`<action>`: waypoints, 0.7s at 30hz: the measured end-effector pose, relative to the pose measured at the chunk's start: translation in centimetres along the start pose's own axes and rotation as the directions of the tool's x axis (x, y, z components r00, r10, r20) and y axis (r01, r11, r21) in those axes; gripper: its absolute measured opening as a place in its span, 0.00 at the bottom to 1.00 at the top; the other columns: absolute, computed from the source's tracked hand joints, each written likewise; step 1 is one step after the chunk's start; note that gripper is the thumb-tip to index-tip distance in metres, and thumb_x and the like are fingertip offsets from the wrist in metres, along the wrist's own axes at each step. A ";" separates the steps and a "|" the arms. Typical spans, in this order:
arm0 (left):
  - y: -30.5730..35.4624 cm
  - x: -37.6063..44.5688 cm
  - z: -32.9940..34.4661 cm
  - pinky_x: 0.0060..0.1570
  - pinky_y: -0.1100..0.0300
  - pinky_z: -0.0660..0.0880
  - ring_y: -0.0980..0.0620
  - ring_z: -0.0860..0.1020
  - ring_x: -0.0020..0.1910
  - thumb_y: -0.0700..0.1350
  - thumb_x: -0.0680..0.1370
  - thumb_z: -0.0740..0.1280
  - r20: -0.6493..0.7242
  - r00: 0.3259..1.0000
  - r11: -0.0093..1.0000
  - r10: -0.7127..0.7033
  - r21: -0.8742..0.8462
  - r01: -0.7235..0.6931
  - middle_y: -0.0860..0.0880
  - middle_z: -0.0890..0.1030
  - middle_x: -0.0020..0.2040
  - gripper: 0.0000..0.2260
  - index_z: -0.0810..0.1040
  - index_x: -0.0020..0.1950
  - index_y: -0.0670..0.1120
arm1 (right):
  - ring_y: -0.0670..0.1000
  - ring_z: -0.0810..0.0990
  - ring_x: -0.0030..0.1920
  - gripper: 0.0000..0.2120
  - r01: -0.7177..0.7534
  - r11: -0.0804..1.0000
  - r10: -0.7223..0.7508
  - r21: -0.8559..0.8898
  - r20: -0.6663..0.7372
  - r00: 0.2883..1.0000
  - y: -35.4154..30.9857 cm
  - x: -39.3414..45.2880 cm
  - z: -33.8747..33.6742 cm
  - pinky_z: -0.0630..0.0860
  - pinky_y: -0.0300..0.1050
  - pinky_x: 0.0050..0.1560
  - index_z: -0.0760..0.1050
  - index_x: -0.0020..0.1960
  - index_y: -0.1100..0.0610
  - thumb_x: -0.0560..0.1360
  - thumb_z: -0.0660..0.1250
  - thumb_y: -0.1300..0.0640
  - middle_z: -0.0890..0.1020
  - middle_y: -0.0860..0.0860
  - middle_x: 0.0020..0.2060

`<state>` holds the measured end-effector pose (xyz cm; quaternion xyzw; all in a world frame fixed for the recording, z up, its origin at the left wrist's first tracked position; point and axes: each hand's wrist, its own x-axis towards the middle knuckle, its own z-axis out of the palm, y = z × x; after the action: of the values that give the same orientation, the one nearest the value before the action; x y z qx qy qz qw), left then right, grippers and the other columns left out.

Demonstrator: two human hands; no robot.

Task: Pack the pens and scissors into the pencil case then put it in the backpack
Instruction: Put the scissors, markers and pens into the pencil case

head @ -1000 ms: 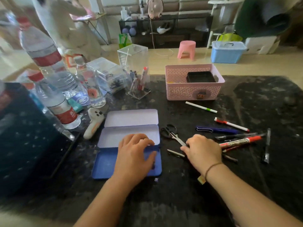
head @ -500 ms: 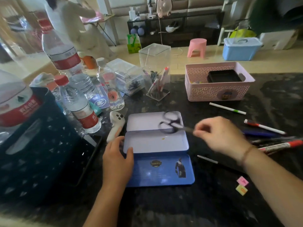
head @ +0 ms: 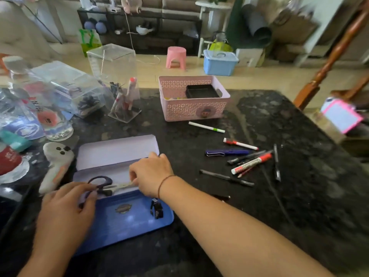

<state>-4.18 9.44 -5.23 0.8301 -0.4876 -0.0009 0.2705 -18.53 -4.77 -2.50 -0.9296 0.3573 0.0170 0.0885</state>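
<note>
The blue pencil case (head: 127, 220) lies open in front of me, its lid flat toward me and a pale flap raised behind. The black-handled scissors (head: 99, 181) lie in its tray, handles to the left. My right hand (head: 151, 174) pinches the blade end. My left hand (head: 63, 208) grips the case's left end, its fingertips by the scissor handles. Loose on the dark table to the right are a white pen (head: 206, 127), a red-capped marker (head: 240, 144), a blue pen (head: 227, 152), a red marker (head: 251, 163) and a black pen (head: 226, 177).
A pink basket (head: 191, 108) stands behind the pens. Behind the case is a clear holder (head: 119, 82). Water bottles (head: 50, 116) and clear boxes crowd the back left. A white controller (head: 57, 166) lies just left of the case. The table's edge runs along the right.
My right hand picked the scissors up off the table, carried them left over the case and lowered them into the tray. My left hand shifted to the case's left end.
</note>
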 end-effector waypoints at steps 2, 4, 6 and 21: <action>-0.2 0.0 0.1 0.48 0.42 0.76 0.35 0.78 0.46 0.50 0.72 0.65 0.028 0.996 0.995 -0.087 0.046 0.085 0.42 0.82 0.46 0.09 0.82 0.43 0.48 | 0.55 0.69 0.54 0.05 -0.016 0.999 0.020 0.050 -0.074 0.997 0.0 -0.1 0.5 0.60 0.50 0.47 0.75 0.43 0.46 0.74 0.66 0.56 0.82 0.48 0.46; -0.4 -0.1 0.4 0.46 0.43 0.76 0.35 0.77 0.45 0.50 0.73 0.69 0.049 0.989 0.987 -0.141 0.086 0.136 0.42 0.82 0.45 0.04 0.80 0.41 0.51 | 0.55 0.69 0.53 0.04 0.000 0.994 0.016 0.106 -0.147 0.989 0.1 -0.6 0.7 0.59 0.50 0.46 0.78 0.45 0.47 0.73 0.66 0.55 0.82 0.48 0.45; -0.5 0.0 0.6 0.45 0.43 0.76 0.35 0.77 0.44 0.58 0.72 0.64 0.062 0.988 0.986 -0.144 0.091 0.138 0.43 0.81 0.43 0.10 0.78 0.37 0.53 | 0.55 0.70 0.50 0.04 0.050 0.979 0.003 0.196 -0.259 0.966 0.5 -1.7 0.5 0.62 0.49 0.46 0.79 0.45 0.49 0.73 0.66 0.54 0.82 0.49 0.43; 2.9 0.6 1.7 0.60 0.32 0.65 0.37 0.73 0.57 0.66 0.72 0.53 0.177 0.980 0.980 -0.090 0.191 0.055 0.49 0.82 0.53 0.18 0.77 0.47 0.59 | 0.49 0.75 0.47 0.08 -0.149 0.988 0.133 -0.031 -0.308 0.942 24.8 -18.6 -2.6 0.76 0.47 0.48 0.80 0.45 0.48 0.68 0.73 0.59 0.80 0.44 0.46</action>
<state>-6.63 7.11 -5.26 0.8653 -0.4777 -0.0423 0.1457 -48.97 -10.99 -1.96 -0.8951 0.4317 -0.1109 0.0057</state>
